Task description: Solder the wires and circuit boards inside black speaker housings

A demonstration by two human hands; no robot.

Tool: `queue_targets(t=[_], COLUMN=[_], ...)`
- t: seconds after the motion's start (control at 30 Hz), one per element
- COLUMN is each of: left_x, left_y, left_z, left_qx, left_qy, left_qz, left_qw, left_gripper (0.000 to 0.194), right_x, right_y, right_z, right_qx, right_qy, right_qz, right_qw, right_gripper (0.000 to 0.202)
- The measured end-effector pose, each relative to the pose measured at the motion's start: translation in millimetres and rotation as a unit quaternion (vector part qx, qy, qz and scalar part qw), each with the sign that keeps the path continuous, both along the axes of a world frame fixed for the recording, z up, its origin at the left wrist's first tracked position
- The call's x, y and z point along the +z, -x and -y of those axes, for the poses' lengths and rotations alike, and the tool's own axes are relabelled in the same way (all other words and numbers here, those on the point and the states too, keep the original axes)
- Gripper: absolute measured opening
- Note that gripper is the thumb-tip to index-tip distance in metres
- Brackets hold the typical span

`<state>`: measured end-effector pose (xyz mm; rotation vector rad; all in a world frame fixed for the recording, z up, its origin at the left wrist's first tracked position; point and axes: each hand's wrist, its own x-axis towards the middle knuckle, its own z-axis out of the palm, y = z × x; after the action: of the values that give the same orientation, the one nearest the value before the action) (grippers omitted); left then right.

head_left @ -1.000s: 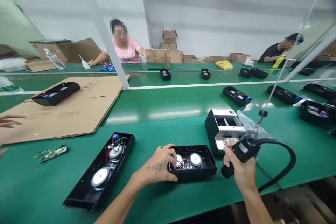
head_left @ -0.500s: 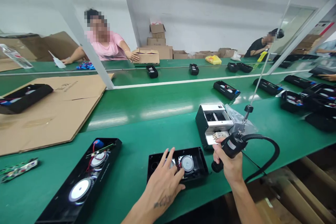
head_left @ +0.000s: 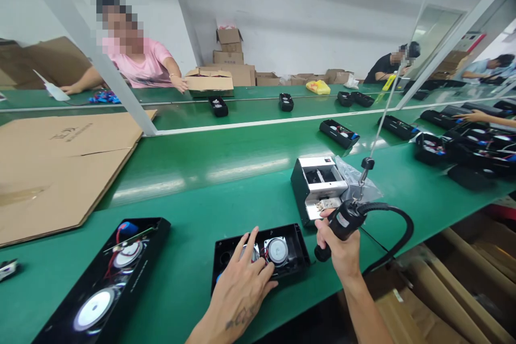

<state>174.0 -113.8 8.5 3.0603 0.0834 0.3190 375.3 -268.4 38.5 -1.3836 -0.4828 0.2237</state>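
My left hand [head_left: 244, 282] lies with outstretched fingers over a black speaker box [head_left: 298, 250]. Two round speaker drivers sit inside this box; one driver [head_left: 278, 251] shows fully, while my fingers partly cover the other. My right hand [head_left: 342, 252] is wrapped round a black electric screwdriver [head_left: 347, 219], tilted, just right of the box. The screwdriver hangs from a cord, and a thick black cable loops from it. Right behind the box stands a screw feeder [head_left: 300, 191] with a silver top. To the left, a larger open speaker box [head_left: 133, 285] holds two drivers and red wires.
A flat cardboard sheet [head_left: 60, 166] covers the left of the green bench [head_left: 189, 215]. More speaker boxes [head_left: 339, 133] lie on the belt and are piled at right. Beyond a white frame [head_left: 242, 124], co-workers sit. Cardboard cartons [head_left: 435, 274] stand below the bench at right.
The view has turned right, shifting everything leftward in the picture. The speaker box on the cardboard has left the view. Both hands keep about the same place relative to the box.
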Motion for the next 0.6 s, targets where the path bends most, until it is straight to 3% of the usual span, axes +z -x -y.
queue_targets(t=[0.1,0.17,0.33,0.4,0.47,0.6], left_x=[-0.2,-1.5,-11.0,-15.5,-18.5,-17.9], left_y=[0,0,-6,-10,-13,-12], left_z=[0,1,7,12,15,19], left_qx=[0.002,0.008,0.033,0.046,0.057,0.063], left_qy=[-0.001,-0.006,-0.022,-0.025,-0.026,-0.014], left_qz=[0.006,0.004,0.005,0.008,0.013,0.034], left_qw=[1.0,1.0,0.999,0.999,0.998,0.997], left_gripper=[0.023,0.025,0.025,0.029,0.032,0.031], right_x=[2.4,12.8,64.2,78.9,83.4,73.9], right_y=[1,-1,-27,-40,-52,-64], right_z=[1,4,9,3,-5,-20], right_qx=[-0.003,-0.005,-0.115,-0.146,-0.15,-0.137], right_qy=[-0.003,-0.013,-0.139,-0.155,-0.134,-0.086], right_qz=[0.0,0.003,0.065,0.113,0.142,0.146], right_qw=[1.0,1.0,0.981,0.97,0.969,0.976], right_gripper=[0.026,0.025,0.021,0.022,0.025,0.027])
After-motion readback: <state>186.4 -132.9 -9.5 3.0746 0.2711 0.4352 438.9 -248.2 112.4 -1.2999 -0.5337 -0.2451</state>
